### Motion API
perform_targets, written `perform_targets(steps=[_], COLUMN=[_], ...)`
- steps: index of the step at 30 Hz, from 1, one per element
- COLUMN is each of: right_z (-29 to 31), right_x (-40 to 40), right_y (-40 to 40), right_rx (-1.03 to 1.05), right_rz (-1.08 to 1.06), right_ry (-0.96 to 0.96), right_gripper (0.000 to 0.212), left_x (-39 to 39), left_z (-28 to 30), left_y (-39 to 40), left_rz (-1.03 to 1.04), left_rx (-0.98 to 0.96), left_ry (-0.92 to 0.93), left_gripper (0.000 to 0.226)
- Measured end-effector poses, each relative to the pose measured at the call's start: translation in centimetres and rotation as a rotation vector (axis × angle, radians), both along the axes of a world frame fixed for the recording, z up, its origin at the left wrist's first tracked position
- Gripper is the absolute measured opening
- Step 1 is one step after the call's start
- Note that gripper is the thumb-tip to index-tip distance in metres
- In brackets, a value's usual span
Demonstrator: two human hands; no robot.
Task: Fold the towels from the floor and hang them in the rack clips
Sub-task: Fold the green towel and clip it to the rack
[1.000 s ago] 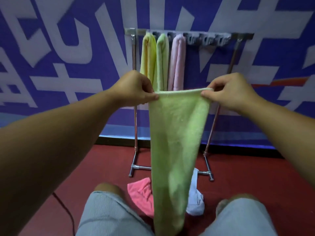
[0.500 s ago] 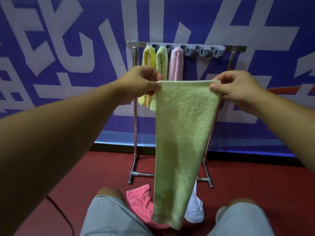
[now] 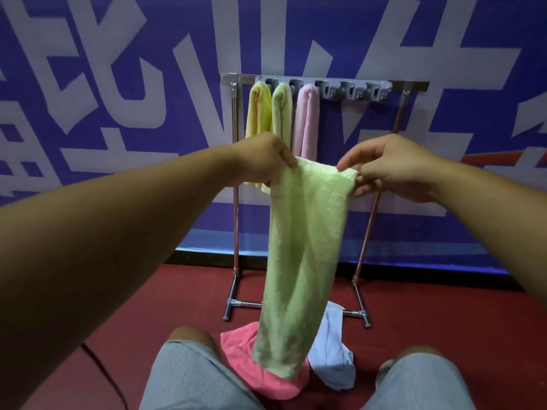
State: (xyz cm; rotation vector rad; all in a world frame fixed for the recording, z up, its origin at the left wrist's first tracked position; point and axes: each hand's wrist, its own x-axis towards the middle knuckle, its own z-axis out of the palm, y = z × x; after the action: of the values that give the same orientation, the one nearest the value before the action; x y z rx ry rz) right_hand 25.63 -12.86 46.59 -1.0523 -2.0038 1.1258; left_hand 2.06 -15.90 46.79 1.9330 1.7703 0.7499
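Observation:
A light green towel (image 3: 302,253) hangs folded lengthwise in front of me. My left hand (image 3: 260,161) pinches its top left corner and my right hand (image 3: 390,167) pinches its top right corner. Behind it stands the metal rack (image 3: 235,202) with a grey row of clips (image 3: 349,91). A yellow towel (image 3: 260,110), a green towel (image 3: 281,110) and a pale pink towel (image 3: 306,119) hang from the left clips. On the red floor lie a bright pink towel (image 3: 248,362) and a light blue towel (image 3: 333,353).
A blue wall with large white lettering (image 3: 88,84) rises right behind the rack. My knees in striped grey shorts (image 3: 189,377) fill the bottom of the view. A dark cable (image 3: 100,365) runs across the floor at lower left.
My hands have come closer together, so the towel's top edge now sags and bunches instead of being stretched straight. The towel hangs narrower, and the view has tilted up a little.

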Motion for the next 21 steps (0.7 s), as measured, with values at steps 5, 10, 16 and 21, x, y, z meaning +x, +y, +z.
perform_targets(steps=[5,10,16,21], right_z=[0.1,0.4,0.2,0.0], right_x=[-1.1,-2.4,-3.6,-4.5], right_y=[-0.6,-0.7,-0.3,-0.4], right_rx=[0.122,0.499,0.567,0.634], right_rz=[0.055,-0.097,-0.231,-0.347], right_ry=[-0.034,-0.234,-0.138,-0.031], right_gripper=[0.009,0.003,0.008,0.020], left_x=[1.4,2.3,2.5,2.3], left_z=[0.2,0.7,0.9,0.8], left_y=[-0.5,-1.1,-1.4,-1.5], left_rz=[-0.083,-0.110,-0.118,-0.152], left_rx=[0.058,0.128,0.076,0.061], left_ry=[-0.113,-0.255,-0.487,-0.628], left_gripper=[0.033,0.011,0.011,0.022])
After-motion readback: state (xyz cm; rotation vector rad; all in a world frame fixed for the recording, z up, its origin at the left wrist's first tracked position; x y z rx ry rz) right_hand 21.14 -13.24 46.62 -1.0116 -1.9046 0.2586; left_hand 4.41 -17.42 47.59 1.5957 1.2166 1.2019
